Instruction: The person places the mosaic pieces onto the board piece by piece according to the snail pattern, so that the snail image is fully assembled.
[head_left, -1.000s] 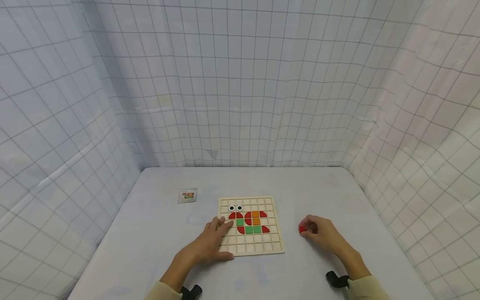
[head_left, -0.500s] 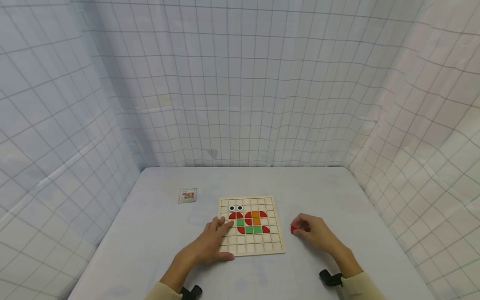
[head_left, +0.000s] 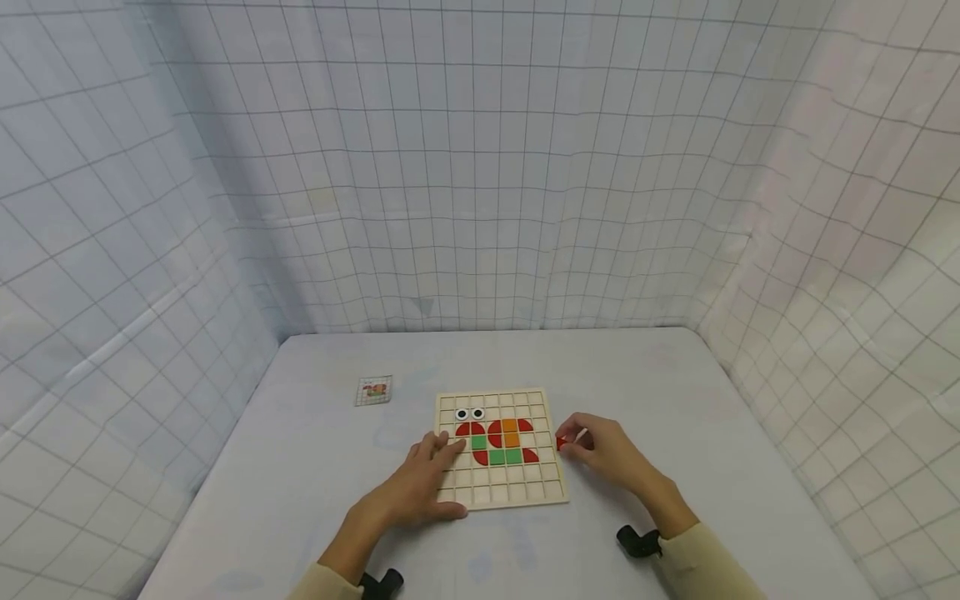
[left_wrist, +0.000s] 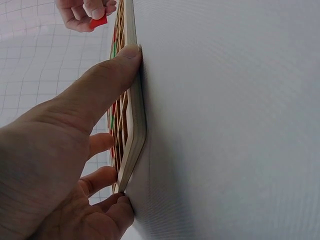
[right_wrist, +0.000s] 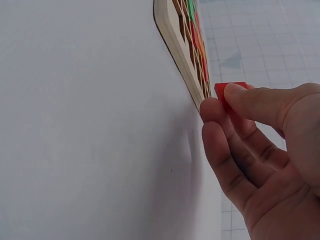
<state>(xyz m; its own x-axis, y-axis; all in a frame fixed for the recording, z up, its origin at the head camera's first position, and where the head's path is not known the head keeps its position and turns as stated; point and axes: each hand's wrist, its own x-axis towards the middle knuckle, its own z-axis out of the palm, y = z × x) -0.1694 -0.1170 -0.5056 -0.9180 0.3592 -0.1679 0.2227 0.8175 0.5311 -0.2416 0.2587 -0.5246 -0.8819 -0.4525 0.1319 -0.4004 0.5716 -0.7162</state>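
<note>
A square wooden grid board [head_left: 495, 498] lies on the table, with red, orange and green tiles [head_left: 497, 457] set in its cells. My left hand [head_left: 418, 485] rests on it with fingers spread, fingertips at the left side and thumb along the near edge. At the board's right edge, my right hand [head_left: 611, 454] pinches a small red tile [right_wrist: 221, 92] between thumb and fingers. Part of this tile is hidden by the thumb, but a straight edge shows in the right wrist view. Two round eye pieces [head_left: 470, 414] sit in the board's upper left cells.
A small picture card [head_left: 373, 391] with a coloured grid pattern lies behind the board to the left. White gridded curtains [head_left: 480, 183] enclose the back and both sides of the white table [head_left: 645, 375].
My right hand has moved left with the red tile, from the table on the right up to the board's right edge. My left hand stays in place on the board.
</note>
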